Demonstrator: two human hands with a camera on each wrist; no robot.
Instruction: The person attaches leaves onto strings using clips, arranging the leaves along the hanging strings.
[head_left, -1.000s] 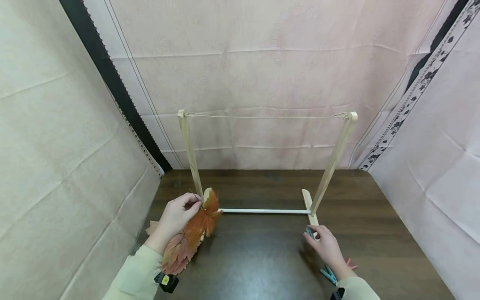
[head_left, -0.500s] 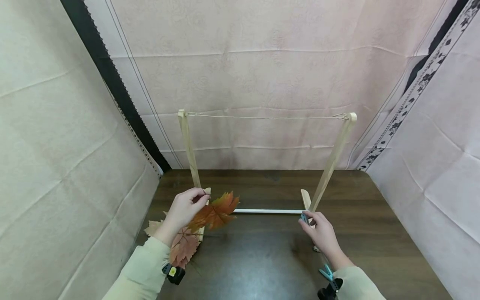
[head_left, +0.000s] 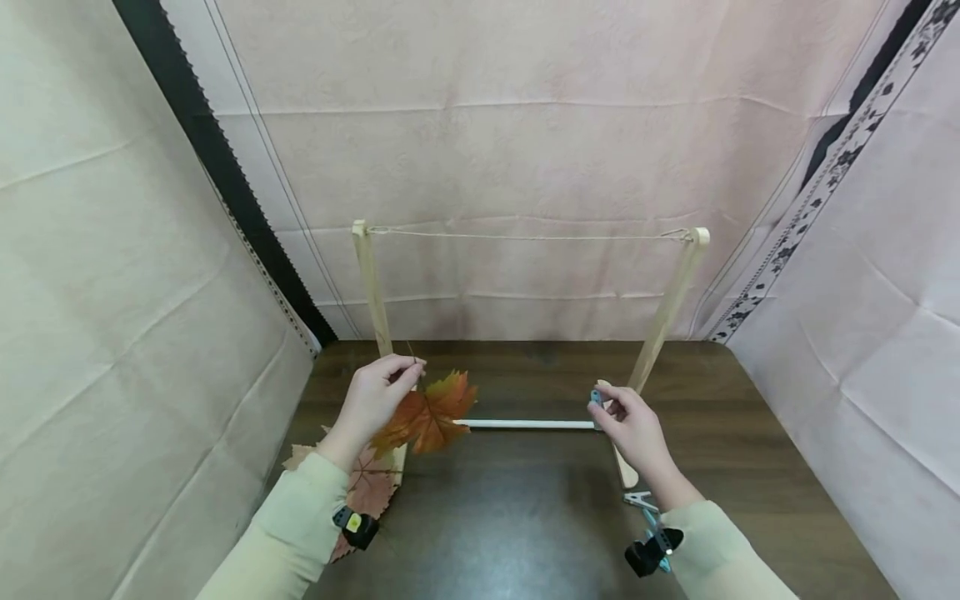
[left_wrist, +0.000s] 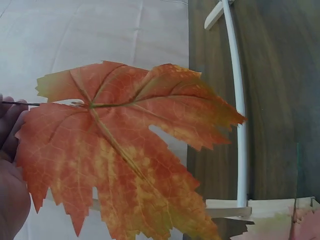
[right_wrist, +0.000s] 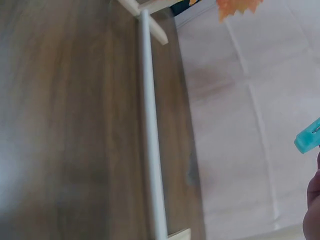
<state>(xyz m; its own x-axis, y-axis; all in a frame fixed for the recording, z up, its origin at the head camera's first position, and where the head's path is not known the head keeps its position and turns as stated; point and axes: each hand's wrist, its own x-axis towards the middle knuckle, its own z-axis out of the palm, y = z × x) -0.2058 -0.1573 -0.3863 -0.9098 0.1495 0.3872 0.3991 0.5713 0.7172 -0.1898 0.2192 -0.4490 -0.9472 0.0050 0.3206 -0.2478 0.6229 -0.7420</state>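
My left hand (head_left: 381, 396) pinches the thin stem of an orange maple leaf (head_left: 431, 412), held up near the left post of a wooden frame. In the left wrist view the leaf (left_wrist: 125, 145) fills the middle, its stem running to the fingers at the left edge. My right hand (head_left: 628, 423) grips a blue clothespin (head_left: 596, 397) between thumb and fingers, beside the frame's right post (head_left: 671, 308). The tip of that clothespin (right_wrist: 307, 137) shows at the right edge of the right wrist view. A string (head_left: 525, 237) spans the tops of both posts, above the two hands.
A white rod (head_left: 525, 424) joins the frame's feet low over the brown table (head_left: 517, 517). Paler pinkish leaves (head_left: 371, 483) lie under my left forearm. More clothespins (head_left: 641, 502) lie by my right wrist. Cloth walls (head_left: 525, 167) stand behind and on both sides.
My left hand has lifted the orange leaf up and away from the paler leaves. My right hand has risen from the frame's right foot with the blue clothespin.
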